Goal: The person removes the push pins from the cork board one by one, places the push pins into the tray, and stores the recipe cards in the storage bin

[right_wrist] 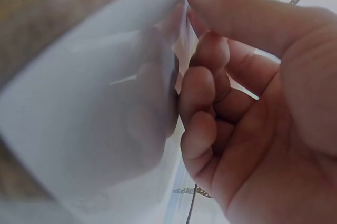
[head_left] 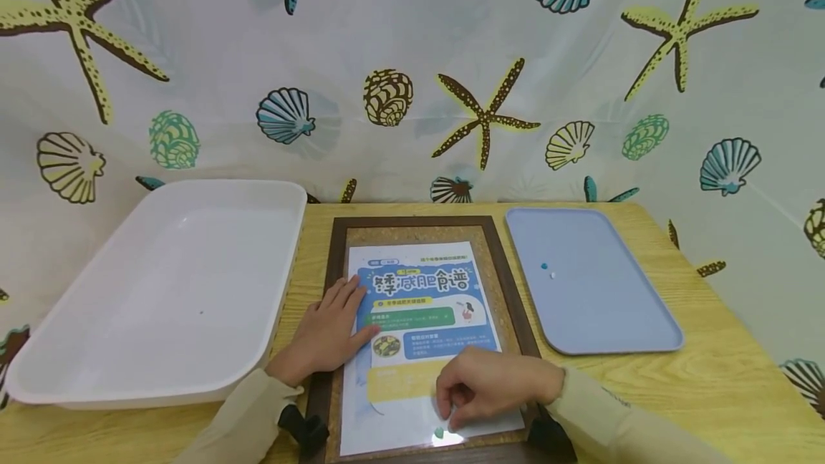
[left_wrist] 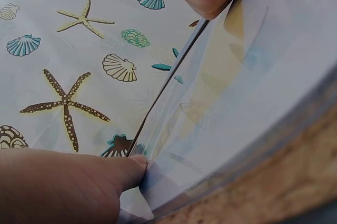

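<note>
A printed sheet under clear plastic lies on a cork board with a dark wooden frame. On the sheet's left edge rests my left hand, fingers extended and thumb reaching over the print. My right hand is low on the sheet, fingers curled, with thumb and index finger pinching a small green push pin at the bottom edge. In the right wrist view, the right hand's thumb meets a teal bit at the top, while the other fingers fold beside the glossy sheet. The pin's point is hidden.
To the left stands a large white basin. A blue tray at the right holds a small teal piece and a small white one. Behind the wooden table hangs a shell-patterned cloth.
</note>
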`<act>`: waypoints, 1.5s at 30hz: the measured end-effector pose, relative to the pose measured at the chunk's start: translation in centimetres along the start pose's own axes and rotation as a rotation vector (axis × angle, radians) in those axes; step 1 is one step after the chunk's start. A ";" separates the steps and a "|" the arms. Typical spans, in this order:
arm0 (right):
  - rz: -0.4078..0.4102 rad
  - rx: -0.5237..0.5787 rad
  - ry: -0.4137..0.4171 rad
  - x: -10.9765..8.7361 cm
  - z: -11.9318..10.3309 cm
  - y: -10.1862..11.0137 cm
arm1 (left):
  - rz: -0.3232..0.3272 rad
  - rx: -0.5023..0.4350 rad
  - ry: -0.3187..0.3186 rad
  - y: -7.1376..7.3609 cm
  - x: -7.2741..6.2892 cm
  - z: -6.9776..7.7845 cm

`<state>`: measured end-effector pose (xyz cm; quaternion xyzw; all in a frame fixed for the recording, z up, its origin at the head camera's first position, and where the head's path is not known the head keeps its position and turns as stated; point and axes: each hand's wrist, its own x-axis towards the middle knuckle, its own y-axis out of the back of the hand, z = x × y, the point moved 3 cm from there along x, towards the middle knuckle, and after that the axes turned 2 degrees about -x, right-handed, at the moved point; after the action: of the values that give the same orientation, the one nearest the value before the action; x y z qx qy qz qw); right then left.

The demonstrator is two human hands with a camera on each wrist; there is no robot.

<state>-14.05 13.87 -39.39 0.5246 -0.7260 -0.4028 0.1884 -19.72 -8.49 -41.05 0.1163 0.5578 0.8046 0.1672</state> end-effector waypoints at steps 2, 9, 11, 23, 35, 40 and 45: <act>-0.008 0.000 -0.006 0.0 -0.1 -0.2 | -0.006 -0.005 0.003 -0.2 0.0 0.0; -0.022 -0.004 -0.021 -0.2 -0.3 -0.3 | 0.003 -0.010 -0.007 -0.6 0.2 0.1; -0.024 -0.003 -0.021 -0.3 -0.4 -0.2 | 0.004 -0.007 -0.009 -0.5 0.3 0.1; -0.014 -0.038 -0.003 -0.2 -0.8 0.3 | -0.002 0.020 -0.019 0.0 0.9 0.1; -0.017 -0.033 0.013 0.3 -1.3 -0.4 | -0.021 0.006 0.009 -0.3 0.4 -0.1; -0.015 -0.039 0.028 0.4 -1.4 -0.5 | -0.011 0.005 0.011 -0.3 0.3 -0.2; -0.007 -0.048 0.055 0.5 -1.5 -0.6 | -0.001 0.001 0.010 -0.2 0.3 -0.1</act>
<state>-12.85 12.76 -39.08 0.5333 -0.7087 -0.4064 0.2194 -20.04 -8.41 -41.31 0.1121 0.5591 0.8048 0.1647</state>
